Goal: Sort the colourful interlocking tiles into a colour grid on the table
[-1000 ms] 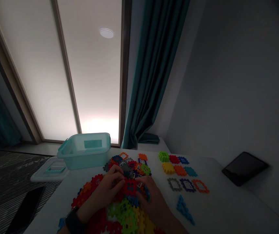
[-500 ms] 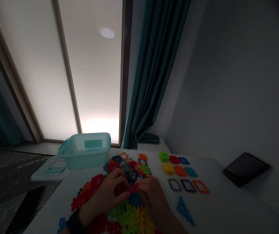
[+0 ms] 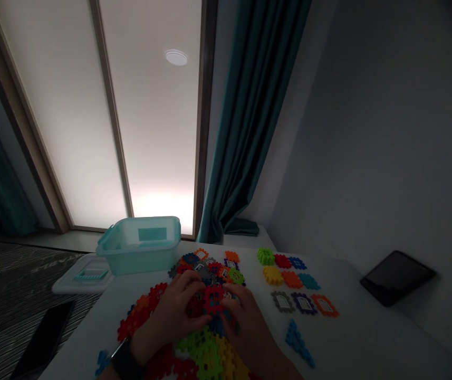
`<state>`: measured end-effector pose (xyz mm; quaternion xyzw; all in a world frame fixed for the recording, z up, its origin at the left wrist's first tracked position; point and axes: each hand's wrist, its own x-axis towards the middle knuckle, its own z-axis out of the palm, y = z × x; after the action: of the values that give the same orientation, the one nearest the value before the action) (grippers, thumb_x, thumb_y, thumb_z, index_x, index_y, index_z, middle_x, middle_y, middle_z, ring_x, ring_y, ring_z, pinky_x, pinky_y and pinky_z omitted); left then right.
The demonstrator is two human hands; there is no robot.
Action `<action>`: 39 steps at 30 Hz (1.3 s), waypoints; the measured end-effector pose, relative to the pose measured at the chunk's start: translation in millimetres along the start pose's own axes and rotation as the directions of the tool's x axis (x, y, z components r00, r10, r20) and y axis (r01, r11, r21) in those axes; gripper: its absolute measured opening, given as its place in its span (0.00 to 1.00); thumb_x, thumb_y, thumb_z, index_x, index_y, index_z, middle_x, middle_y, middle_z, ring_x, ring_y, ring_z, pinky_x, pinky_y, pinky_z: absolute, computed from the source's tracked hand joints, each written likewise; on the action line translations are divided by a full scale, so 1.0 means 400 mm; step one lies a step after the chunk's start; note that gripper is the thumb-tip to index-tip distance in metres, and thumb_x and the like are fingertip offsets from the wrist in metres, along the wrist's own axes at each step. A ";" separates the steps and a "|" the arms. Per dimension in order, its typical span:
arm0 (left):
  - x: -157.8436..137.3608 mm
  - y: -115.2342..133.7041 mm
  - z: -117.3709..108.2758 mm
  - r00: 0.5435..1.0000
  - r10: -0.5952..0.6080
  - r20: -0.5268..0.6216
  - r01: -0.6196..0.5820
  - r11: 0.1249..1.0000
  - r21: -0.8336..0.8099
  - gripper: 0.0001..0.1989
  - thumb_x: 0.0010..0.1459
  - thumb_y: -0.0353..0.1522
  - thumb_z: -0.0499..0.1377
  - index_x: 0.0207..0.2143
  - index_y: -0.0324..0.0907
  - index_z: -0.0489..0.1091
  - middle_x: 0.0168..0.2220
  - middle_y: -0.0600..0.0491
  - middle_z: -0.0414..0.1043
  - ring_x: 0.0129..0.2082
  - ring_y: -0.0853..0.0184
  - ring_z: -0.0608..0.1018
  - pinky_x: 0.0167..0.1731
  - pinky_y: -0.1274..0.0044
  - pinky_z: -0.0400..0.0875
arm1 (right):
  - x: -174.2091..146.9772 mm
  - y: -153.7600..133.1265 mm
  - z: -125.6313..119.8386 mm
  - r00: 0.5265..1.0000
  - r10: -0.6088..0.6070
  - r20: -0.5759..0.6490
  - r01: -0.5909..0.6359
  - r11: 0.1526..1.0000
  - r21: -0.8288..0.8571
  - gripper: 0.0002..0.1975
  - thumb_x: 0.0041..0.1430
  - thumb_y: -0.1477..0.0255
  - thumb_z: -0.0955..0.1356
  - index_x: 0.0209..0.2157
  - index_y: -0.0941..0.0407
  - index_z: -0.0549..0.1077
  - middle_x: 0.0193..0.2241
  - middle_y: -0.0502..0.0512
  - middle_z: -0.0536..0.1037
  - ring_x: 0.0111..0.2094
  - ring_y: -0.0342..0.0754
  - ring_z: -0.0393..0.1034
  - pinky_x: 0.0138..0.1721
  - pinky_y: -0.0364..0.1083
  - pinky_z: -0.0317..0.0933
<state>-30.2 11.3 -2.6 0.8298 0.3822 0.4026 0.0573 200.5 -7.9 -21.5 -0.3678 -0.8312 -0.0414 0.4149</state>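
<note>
Between my two hands, a red notched-edge building tile (image 3: 213, 300) with window-like holes faces me. My left hand (image 3: 178, 306) pinches it from the left, thumb below and fingers above. On the other side, my right hand (image 3: 243, 316) grips its right edge with bent fingers. Under and around both hands lies a heap of similar interlocking tiles: red tiles (image 3: 141, 311) at the left, green tiles (image 3: 202, 348) and yellow tiles (image 3: 231, 361) in front, mixed-colour tiles (image 3: 210, 268) behind. My forearms hide part of the heap.
At the right, sorted tiles (image 3: 291, 279) lie in rows on the white table (image 3: 352, 338), with a blue piece (image 3: 299, 343) nearer me. A teal bin (image 3: 138, 258) stands at the back left, its lid (image 3: 81, 274) beside it. A black tablet (image 3: 397, 277) rests far right.
The red tile has turned between my hands from nearly edge-on to showing its face. My right fingers have shifted their grip slightly.
</note>
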 end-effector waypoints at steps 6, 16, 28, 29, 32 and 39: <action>-0.003 -0.012 0.009 0.988 0.147 -0.054 -0.136 0.975 0.173 0.22 0.54 0.39 0.71 0.48 0.44 0.70 0.46 0.45 0.72 0.44 0.54 0.77 0.43 0.64 0.76 | -0.003 0.009 0.008 1.000 0.004 0.009 -0.004 1.000 0.013 0.10 0.66 0.78 0.65 0.47 0.51 0.69 0.52 0.60 0.75 0.53 0.56 0.72 0.52 0.57 0.72; 0.031 -0.006 0.038 0.995 0.101 0.014 -0.102 0.971 0.218 0.24 0.52 0.39 0.73 0.48 0.43 0.70 0.47 0.45 0.73 0.44 0.53 0.77 0.43 0.63 0.75 | 0.011 0.037 -0.017 0.999 0.000 0.035 0.004 0.995 -0.103 0.09 0.67 0.77 0.65 0.46 0.51 0.69 0.48 0.58 0.78 0.50 0.56 0.73 0.52 0.57 0.67; 0.100 0.011 0.045 0.987 0.084 0.136 -0.119 0.955 0.272 0.22 0.54 0.40 0.72 0.47 0.43 0.71 0.50 0.45 0.72 0.48 0.51 0.76 0.46 0.63 0.72 | 0.048 0.072 -0.062 0.998 -0.015 0.069 0.026 0.986 -0.165 0.08 0.67 0.76 0.66 0.46 0.52 0.70 0.47 0.57 0.79 0.49 0.57 0.72 0.56 0.59 0.63; 0.108 0.014 0.048 0.986 0.083 0.143 -0.120 0.954 0.276 0.22 0.54 0.41 0.71 0.47 0.43 0.71 0.50 0.45 0.72 0.48 0.51 0.76 0.47 0.63 0.72 | 0.049 0.078 -0.067 0.997 -0.014 0.072 0.026 0.985 -0.169 0.09 0.66 0.76 0.66 0.46 0.52 0.70 0.47 0.57 0.79 0.49 0.57 0.72 0.56 0.59 0.63; 0.133 0.020 0.065 0.982 0.093 0.165 -0.135 0.954 0.266 0.22 0.54 0.41 0.72 0.46 0.43 0.71 0.50 0.46 0.72 0.48 0.52 0.76 0.48 0.62 0.71 | 0.045 0.100 -0.088 0.995 -0.006 0.100 0.024 0.984 -0.176 0.11 0.65 0.78 0.65 0.47 0.52 0.70 0.47 0.57 0.79 0.49 0.57 0.72 0.55 0.59 0.64; 0.189 0.043 0.128 0.973 0.098 0.209 -0.146 0.964 0.224 0.25 0.52 0.39 0.74 0.48 0.43 0.70 0.50 0.47 0.72 0.48 0.52 0.76 0.48 0.63 0.72 | 0.030 0.170 -0.153 0.989 0.012 0.144 0.013 0.986 -0.169 0.13 0.65 0.80 0.63 0.48 0.52 0.70 0.48 0.56 0.79 0.50 0.55 0.73 0.54 0.57 0.65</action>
<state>45.4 61.7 17.3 0.8883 0.3681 0.2729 -0.0301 280.2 25.4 10.9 -0.4037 -0.8526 -0.0852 0.3206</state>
